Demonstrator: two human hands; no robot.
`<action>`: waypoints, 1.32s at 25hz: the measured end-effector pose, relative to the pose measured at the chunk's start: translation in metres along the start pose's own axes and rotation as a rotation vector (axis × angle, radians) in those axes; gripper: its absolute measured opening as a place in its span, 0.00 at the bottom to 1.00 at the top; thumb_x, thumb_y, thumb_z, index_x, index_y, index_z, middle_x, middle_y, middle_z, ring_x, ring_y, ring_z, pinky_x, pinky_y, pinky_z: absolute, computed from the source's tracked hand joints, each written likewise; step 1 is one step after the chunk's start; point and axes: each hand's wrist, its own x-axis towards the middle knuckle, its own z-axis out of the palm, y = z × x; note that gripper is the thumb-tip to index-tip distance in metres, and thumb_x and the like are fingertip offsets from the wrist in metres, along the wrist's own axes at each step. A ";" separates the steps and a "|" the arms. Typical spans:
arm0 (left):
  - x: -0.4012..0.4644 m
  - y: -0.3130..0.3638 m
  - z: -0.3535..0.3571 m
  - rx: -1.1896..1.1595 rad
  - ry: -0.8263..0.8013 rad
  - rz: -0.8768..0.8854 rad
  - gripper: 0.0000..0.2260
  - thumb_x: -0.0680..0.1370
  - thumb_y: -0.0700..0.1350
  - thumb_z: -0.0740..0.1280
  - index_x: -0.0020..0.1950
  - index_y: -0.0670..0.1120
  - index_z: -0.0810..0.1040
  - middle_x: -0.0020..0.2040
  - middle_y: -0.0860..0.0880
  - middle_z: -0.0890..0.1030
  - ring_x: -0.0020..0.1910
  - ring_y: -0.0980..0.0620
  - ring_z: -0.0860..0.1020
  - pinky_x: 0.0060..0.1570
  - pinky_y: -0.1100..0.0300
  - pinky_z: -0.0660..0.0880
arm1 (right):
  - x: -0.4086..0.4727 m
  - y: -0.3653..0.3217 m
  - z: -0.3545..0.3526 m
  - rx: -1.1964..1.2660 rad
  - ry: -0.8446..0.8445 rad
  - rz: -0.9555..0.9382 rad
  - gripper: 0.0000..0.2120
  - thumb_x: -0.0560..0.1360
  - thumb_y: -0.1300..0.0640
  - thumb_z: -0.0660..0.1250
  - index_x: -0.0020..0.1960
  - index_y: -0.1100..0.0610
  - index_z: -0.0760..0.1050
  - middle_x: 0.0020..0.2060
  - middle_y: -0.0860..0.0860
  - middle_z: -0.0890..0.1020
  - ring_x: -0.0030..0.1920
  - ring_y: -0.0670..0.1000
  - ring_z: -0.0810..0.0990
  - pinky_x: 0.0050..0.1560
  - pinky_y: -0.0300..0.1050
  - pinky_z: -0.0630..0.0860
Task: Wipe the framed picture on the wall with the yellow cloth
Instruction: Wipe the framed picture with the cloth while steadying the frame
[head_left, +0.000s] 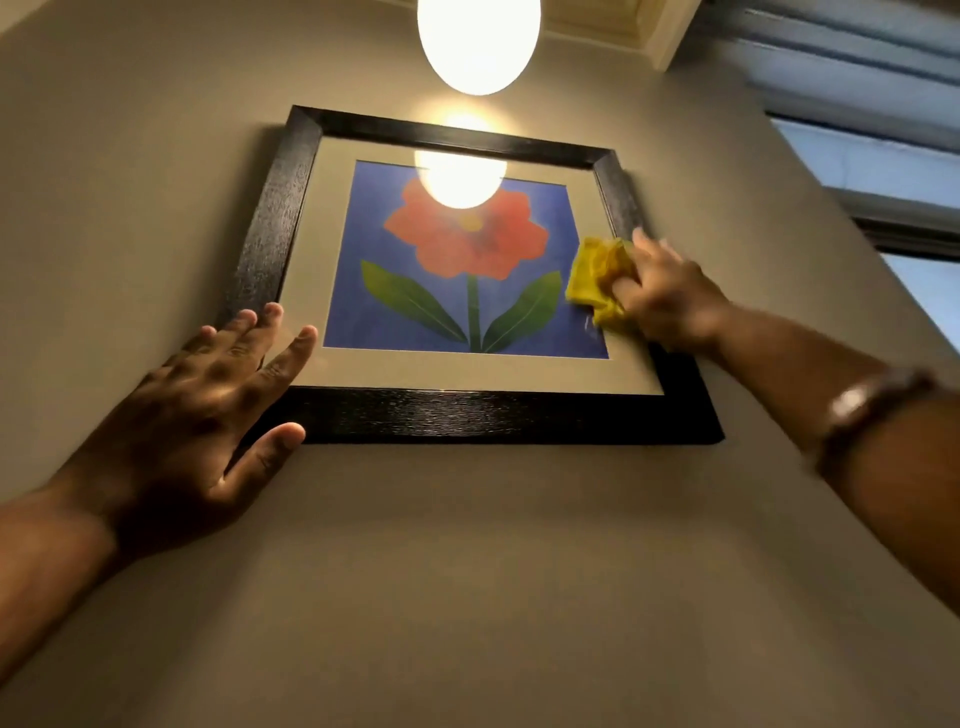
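Observation:
A framed picture (470, 413) with a wide black frame hangs on the beige wall; it shows a red flower with green leaves on blue. My right hand (670, 293) presses a bunched yellow cloth (597, 275) against the glass at the picture's right side, beside the frame's right edge. My left hand (202, 410) lies flat with fingers spread over the frame's lower left corner, thumb under the bottom edge. The lamp's glare is reflected in the upper glass.
A glowing globe lamp (478, 41) hangs just above the frame. A window (883, 171) with a dark sill sits at the upper right. A brown bracelet (862, 415) is on my right wrist. Bare wall spreads below the picture.

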 end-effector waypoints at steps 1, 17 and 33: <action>-0.001 0.000 0.001 0.004 0.001 -0.007 0.31 0.77 0.65 0.45 0.79 0.57 0.47 0.81 0.46 0.51 0.79 0.46 0.51 0.76 0.47 0.53 | 0.035 -0.011 -0.007 0.031 -0.018 0.045 0.28 0.76 0.46 0.53 0.74 0.51 0.57 0.77 0.56 0.53 0.76 0.61 0.51 0.75 0.57 0.51; -0.003 0.012 -0.014 -0.047 -0.065 -0.047 0.33 0.77 0.66 0.44 0.79 0.54 0.46 0.80 0.43 0.50 0.79 0.43 0.50 0.77 0.45 0.51 | -0.132 -0.159 0.082 -0.053 -0.043 -0.607 0.26 0.77 0.46 0.55 0.74 0.43 0.53 0.77 0.51 0.53 0.77 0.57 0.48 0.74 0.57 0.43; -0.001 0.011 -0.016 -0.028 -0.095 -0.036 0.31 0.78 0.63 0.47 0.79 0.54 0.49 0.80 0.41 0.51 0.79 0.41 0.50 0.76 0.43 0.53 | -0.079 -0.006 0.027 -0.166 0.005 -0.351 0.35 0.71 0.34 0.51 0.75 0.42 0.48 0.77 0.55 0.53 0.76 0.59 0.50 0.74 0.64 0.45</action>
